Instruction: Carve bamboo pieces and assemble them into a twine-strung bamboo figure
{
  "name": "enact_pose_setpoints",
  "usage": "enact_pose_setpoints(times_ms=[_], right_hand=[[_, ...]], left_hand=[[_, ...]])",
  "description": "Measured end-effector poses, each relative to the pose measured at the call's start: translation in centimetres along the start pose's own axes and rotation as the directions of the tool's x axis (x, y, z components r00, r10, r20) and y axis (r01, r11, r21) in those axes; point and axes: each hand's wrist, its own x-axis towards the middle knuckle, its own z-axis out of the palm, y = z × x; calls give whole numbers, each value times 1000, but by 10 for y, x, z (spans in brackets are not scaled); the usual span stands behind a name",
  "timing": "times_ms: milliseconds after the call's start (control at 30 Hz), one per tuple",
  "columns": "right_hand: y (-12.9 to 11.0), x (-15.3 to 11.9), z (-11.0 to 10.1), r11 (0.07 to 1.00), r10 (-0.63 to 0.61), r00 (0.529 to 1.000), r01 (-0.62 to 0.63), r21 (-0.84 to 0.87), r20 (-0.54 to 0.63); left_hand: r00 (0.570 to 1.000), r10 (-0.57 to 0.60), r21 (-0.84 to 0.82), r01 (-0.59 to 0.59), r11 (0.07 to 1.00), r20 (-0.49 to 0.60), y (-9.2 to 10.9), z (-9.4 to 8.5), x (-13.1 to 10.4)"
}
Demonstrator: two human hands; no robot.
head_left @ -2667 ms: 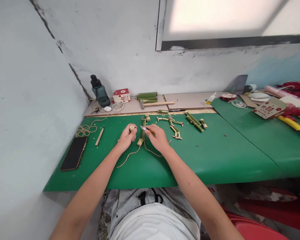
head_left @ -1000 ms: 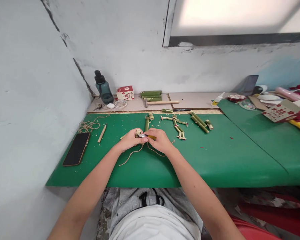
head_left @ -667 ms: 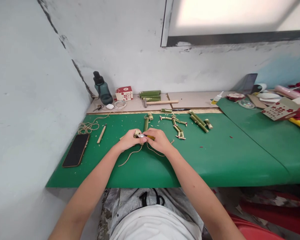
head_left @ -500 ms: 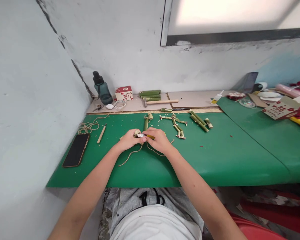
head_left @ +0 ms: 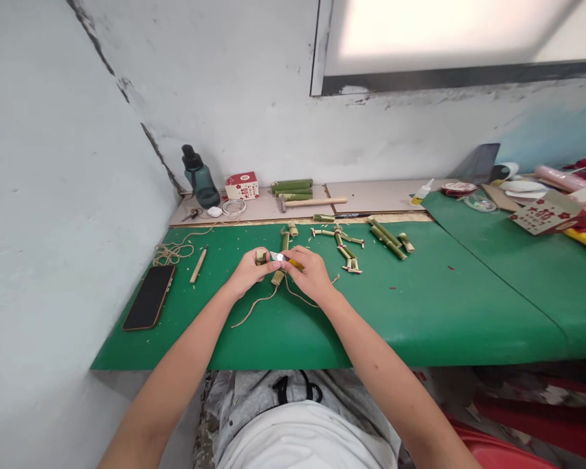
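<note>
My left hand (head_left: 251, 273) is closed around a short bamboo piece (head_left: 260, 256), its pale cut end facing up. In my right hand (head_left: 308, 268) is a utility knife (head_left: 293, 262) with a yellow handle. Its blade points left, close to the bamboo piece; I cannot tell whether it touches. Under and beyond my hands lies a bamboo figure (head_left: 285, 241), partly hidden, with lengths of twine (head_left: 254, 307) trailing toward me. To its right rests a smaller jointed bamboo figure (head_left: 340, 244).
A phone (head_left: 149, 297), a wooden-handled tool (head_left: 198, 264) and loose twine (head_left: 173, 253) lie left on the green mat (head_left: 420, 312). Behind are a bottle (head_left: 201, 179), a hammer (head_left: 312, 203) and a glue bottle (head_left: 422, 193). Bamboo lengths (head_left: 388, 238) lie right.
My left hand has shifted slightly left and turned, so the bamboo piece's cut end shows more. The blade has drawn back a little, uncovering the lower figure's end.
</note>
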Motion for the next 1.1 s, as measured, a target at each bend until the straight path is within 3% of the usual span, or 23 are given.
enact_pose_setpoints(times_ms=[100,300,400,600,767,900,1100], right_hand=[[-2,0,0,1000,29,999,-29,2,-15],[0,4,-7,989,142,959,-129,70,-245],[3,5,-11,984,170,938,-142,112,-303],[2,5,-9,985,162,953,-140,104,-256],[-1,4,-7,986,154,960,-132,106,-235],[0,4,-8,986,152,960,-132,101,-235],[5,4,-5,989,145,976,-136,66,-165]], left_hand=[[1000,2,-35,-2,999,-7,1,-1,0],[1000,23,-120,-21,993,13,0,1,0],[1000,-12,-198,13,980,7,-2,-1,2],[998,28,-220,-40,975,-58,-2,-2,4],[989,107,-97,-117,988,-101,3,-1,2],[993,90,-62,-94,994,-73,5,-1,1],[999,35,-151,-41,988,-41,-6,-3,5]])
